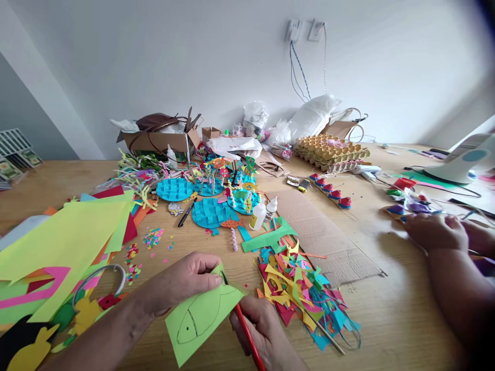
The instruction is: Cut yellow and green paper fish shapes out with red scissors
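Note:
Near the front edge, my left hand (193, 281) is closed on a piece of light green paper (204, 322), thumb on top. A fish outline is drawn on it in black, with an eye dot and a curved line behind the head. My right hand (261, 330) is wrapped round red-handled scissors (247, 332). Their dark blade shows at the paper's upper edge, by the fish's tail; the other parts are hidden by the hand and paper. A pile of coloured paper scraps (294, 288) lies just right of my right hand.
Yellow-green paper sheets (69, 237) lie left, near yellow cut-outs (31, 350). Blue discs (212, 212), glue bottles (258, 216) and a black marker (187, 212) sit ahead. Cardboard (320, 237) lies right, beside egg trays (328, 152). Another person's hand (439, 232) works at far right.

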Tool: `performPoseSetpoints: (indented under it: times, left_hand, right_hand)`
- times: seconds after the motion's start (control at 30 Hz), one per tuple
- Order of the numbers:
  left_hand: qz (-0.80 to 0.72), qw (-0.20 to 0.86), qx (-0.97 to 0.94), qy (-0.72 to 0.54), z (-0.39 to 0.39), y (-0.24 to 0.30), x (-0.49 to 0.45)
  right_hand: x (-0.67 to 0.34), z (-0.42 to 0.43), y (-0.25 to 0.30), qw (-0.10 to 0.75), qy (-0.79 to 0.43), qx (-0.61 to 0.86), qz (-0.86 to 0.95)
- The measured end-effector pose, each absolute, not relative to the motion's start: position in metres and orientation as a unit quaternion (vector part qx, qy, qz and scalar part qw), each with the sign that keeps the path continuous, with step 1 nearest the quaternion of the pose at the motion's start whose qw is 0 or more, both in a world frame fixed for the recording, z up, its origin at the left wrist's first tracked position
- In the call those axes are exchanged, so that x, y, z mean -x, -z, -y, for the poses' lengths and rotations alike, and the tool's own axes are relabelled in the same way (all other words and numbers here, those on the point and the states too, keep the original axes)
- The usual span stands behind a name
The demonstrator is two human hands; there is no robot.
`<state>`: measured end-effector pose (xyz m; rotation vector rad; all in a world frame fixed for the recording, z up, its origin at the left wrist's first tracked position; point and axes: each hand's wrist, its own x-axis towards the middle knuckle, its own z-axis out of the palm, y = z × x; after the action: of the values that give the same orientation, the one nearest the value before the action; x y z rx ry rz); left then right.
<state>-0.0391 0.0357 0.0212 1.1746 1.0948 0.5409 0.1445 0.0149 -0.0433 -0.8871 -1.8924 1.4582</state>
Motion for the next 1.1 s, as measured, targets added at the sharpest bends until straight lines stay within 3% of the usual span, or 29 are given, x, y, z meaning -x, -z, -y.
performPoseSetpoints:
  times: [0.63, 1.1]
  left_hand:
    - [-0.499, 0.640, -0.551, -0.194, -0.042, -0.027, 0.034]
    - [-0.510, 0.639, -0.550, -0.171, -0.044, -0.031, 0.029]
  right_hand:
    - [-0.149, -0.015, 0.041, 0.281, -0.526, 0.350, 0.722]
    - [-0.147, -0.014, 0.041, 0.278, -0.599, 0.341, 0.669]
